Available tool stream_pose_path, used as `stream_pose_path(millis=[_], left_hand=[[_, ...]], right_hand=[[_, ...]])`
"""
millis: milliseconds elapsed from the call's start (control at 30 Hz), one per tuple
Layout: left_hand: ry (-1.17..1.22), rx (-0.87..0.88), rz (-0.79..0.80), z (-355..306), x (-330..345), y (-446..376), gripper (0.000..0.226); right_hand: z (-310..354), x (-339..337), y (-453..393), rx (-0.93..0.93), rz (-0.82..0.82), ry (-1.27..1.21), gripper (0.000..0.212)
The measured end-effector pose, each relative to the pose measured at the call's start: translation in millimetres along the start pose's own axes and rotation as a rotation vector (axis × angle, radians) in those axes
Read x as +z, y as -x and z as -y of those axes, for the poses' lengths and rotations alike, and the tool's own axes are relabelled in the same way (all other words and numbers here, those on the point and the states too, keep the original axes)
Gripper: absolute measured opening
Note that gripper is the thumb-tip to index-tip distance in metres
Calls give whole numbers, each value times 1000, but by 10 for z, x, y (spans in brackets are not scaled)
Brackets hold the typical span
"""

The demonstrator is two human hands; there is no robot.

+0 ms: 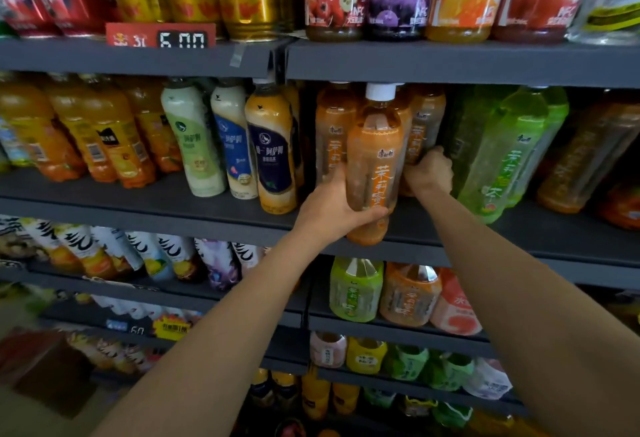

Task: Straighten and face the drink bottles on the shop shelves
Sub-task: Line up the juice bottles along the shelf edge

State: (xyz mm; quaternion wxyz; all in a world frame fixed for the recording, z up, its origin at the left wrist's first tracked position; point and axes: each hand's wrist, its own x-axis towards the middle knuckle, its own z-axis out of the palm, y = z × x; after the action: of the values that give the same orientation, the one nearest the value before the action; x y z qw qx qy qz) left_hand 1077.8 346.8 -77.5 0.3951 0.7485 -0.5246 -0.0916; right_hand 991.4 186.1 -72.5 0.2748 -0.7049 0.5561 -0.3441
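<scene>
Step in hand: facing the orange-label tea row on the middle shelf [207,210]; one bottle is out at the front and being set in place.
Left hand [330,208]: wrapped round the lower part of the front tea bottle [375,166], thumb across its front below the label text, the other fingers hidden behind it.
Front tea bottle: upright or nearly so, white cap up, label turned outward, base at the front lip of the shelf and seemingly overhanging it a little.
Right hand [429,170]: reached in behind and to the right of the front bottle, fingers curled against a rear tea bottle [424,132] of the same kind; whether they close fully round it cannot be told, as the fingertips are hidden.
Neighbours: a third tea bottle [334,132] stands behind on the left; green tea bottles [502,159] lean just beside on the right; milk tea bottles [270,152] lean on the left.
State of the task: judged early to middling; many bottles along this shelf tilt, and the lower rows look uneven.
Next move calls for: seating the front bottle flat on the shelf, square with the edge, label forward, while the right hand draws the rear bottle up close behind it.
Risk: the overhanging base could slip off the lip if the grip loosens.
</scene>
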Motion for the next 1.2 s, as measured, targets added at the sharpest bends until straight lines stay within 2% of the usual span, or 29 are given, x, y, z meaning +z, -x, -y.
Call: stream_pose_path(millis=[200,300,433,667,800,1000,1100,1200], left_hand=[[-60,-8,-30,-19,14,43,84],[-73,-17,-33,-80,19,55,84],[-56,-3,-8,-89,-1,65,84],[-59,5,-3,-84,5,45,82],[-77,-18,-23,-56,35,59,83],[-70,-19,-8,-57,13,34,82],[-80,-22,-22,-61,1,44,80],[-99,-14,-35,-76,14,82,80]], right_hand=[[-172,-244,208,-63,67,18,66],[-164,-339,244,-33,107,8,70],[-148,-320,301,28,84,-54,68],[-120,-190,204,17,-18,-29,61],[-92,-72,65,27,-9,-33,69],[-165,85,-95,120,47,-18,40],[-142,87,-60,154,68,-31,41],[-144,-38,102,72,55,-94,40]])
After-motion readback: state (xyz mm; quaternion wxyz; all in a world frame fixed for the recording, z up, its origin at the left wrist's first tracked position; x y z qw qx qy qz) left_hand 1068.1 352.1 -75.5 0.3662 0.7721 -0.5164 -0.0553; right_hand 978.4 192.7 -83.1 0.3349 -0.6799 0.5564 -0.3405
